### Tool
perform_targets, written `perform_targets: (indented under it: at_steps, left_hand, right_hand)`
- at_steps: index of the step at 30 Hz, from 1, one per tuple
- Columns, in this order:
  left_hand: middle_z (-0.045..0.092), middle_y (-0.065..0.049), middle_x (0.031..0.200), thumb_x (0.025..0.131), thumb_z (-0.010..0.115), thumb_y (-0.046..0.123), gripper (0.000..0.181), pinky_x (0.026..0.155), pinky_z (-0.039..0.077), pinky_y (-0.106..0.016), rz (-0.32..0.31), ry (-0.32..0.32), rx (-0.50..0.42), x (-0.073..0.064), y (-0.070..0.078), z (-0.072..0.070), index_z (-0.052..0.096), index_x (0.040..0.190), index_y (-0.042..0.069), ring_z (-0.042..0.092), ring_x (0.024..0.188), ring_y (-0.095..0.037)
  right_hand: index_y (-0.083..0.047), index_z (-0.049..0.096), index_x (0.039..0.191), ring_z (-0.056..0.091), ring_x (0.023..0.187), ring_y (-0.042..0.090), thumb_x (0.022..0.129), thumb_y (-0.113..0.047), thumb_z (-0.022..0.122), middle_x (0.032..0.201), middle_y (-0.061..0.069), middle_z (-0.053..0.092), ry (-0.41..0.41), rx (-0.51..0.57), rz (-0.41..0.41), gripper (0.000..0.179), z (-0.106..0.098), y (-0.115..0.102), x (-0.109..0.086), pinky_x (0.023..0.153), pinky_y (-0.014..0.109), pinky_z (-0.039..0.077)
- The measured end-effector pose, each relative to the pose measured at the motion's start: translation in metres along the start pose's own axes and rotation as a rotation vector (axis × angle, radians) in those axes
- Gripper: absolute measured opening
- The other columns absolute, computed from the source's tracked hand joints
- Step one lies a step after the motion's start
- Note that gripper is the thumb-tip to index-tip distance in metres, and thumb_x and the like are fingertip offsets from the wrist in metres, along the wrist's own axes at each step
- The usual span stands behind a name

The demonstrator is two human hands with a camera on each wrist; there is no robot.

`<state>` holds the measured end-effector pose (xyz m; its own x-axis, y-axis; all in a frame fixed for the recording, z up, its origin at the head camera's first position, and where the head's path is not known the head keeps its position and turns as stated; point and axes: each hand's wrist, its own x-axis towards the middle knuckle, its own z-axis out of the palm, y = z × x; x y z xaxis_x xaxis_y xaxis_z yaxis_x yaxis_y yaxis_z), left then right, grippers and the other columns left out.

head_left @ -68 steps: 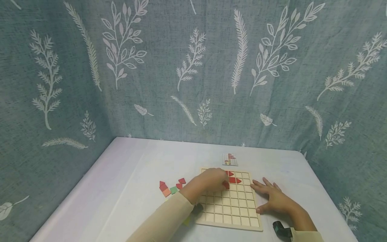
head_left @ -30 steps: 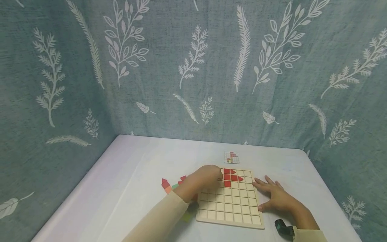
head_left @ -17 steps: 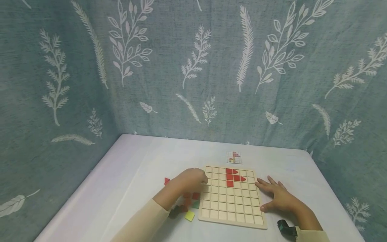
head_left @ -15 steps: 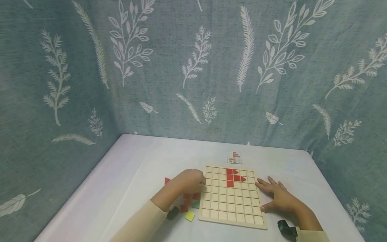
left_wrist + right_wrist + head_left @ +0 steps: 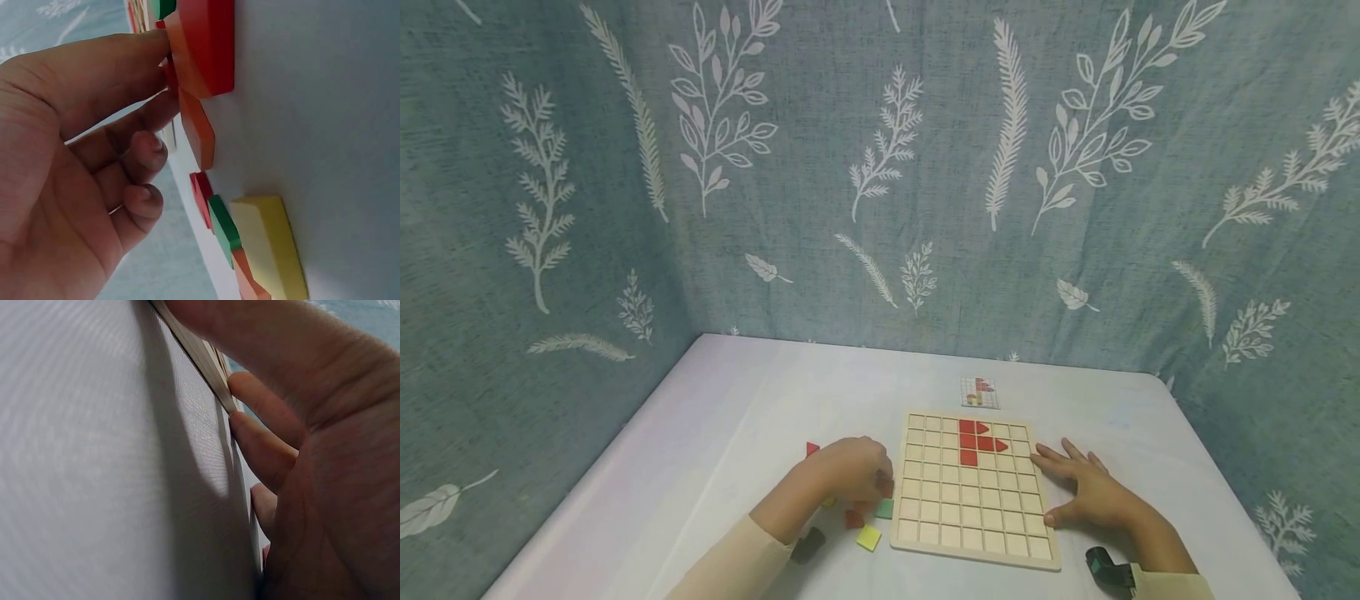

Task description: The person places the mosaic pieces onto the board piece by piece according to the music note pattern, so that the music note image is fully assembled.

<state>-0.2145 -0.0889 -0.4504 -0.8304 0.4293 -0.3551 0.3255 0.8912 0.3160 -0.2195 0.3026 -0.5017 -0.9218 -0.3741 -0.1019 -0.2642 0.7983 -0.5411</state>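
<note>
My left hand [image 5: 853,468] is over the loose tiles at the board's left side, fingers bent down. In the left wrist view its thumb and forefinger reach up to a red tile [image 5: 212,47] and an orange tile [image 5: 197,134]; their very tips are partly hidden behind these. The other fingers curl with nothing in them. My right hand [image 5: 1086,487] rests with spread fingers at the right edge of a wooden grid board [image 5: 951,514]; thumb and fingertips touch that edge. Red squares [image 5: 967,442] and red pointed tiles [image 5: 1002,446] lie in the board's upper cells.
Around the left hand lie a yellow tile [image 5: 868,537], a green tile [image 5: 885,509] and more red ones [image 5: 854,519]. A small pattern card [image 5: 979,392] lies behind the board on the white table [image 5: 760,392]. Patterned curtain [image 5: 820,192] stands behind and at the sides.
My left hand has left the red squares on the board and moved left and down to the loose tiles. My right hand stays at the board's right edge.
</note>
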Motion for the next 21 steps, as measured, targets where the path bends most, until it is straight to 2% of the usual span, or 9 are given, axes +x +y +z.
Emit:
perform_targets:
  at_steps: [6,12,17,21]
  left_hand:
    - [0.059,0.010,0.073,0.075,0.075,0.006,0.022,0.059,0.046,-0.029,0.035,-0.002,0.007,0.000,-0.003,-0.001,0.071,0.078,0.028,0.057,0.060,-0.010]
    - [0.059,0.017,0.077,0.064,0.079,0.005,0.029,0.066,0.048,-0.028,0.086,0.061,0.038,0.005,-0.010,-0.010,0.071,0.077,0.030,0.053,0.070,-0.009]
    - [0.062,0.015,0.085,0.077,0.077,0.010,0.019,0.070,0.050,-0.027,0.164,0.128,0.051,0.013,-0.011,-0.019,0.075,0.088,0.025,0.056,0.075,-0.008]
    - [0.064,0.015,0.089,0.082,0.078,0.020,0.015,0.078,0.051,-0.027,0.250,0.189,0.075,0.024,-0.008,-0.023,0.076,0.096,0.022,0.059,0.084,-0.006]
  right_hand:
    - [-0.012,0.051,0.142,0.004,0.143,0.046,0.051,-0.056,0.085,0.153,0.010,0.034,0.000,0.001,0.000,0.107,0.001,0.002,0.001,0.109,0.062,-0.006]
    - [-0.014,0.051,0.142,0.004,0.144,0.044,0.049,-0.058,0.085,0.154,0.007,0.034,-0.003,-0.002,0.025,0.109,0.004,0.004,0.004,0.110,0.061,-0.006]
    - [-0.014,0.052,0.142,0.004,0.144,0.044,0.048,-0.058,0.085,0.154,0.007,0.034,-0.001,-0.004,0.030,0.108,0.003,0.004,0.004,0.110,0.060,-0.007]
    - [-0.013,0.051,0.142,0.004,0.143,0.046,0.050,-0.056,0.085,0.153,0.009,0.034,-0.003,-0.009,0.022,0.107,0.003,0.004,0.002,0.109,0.062,-0.007]
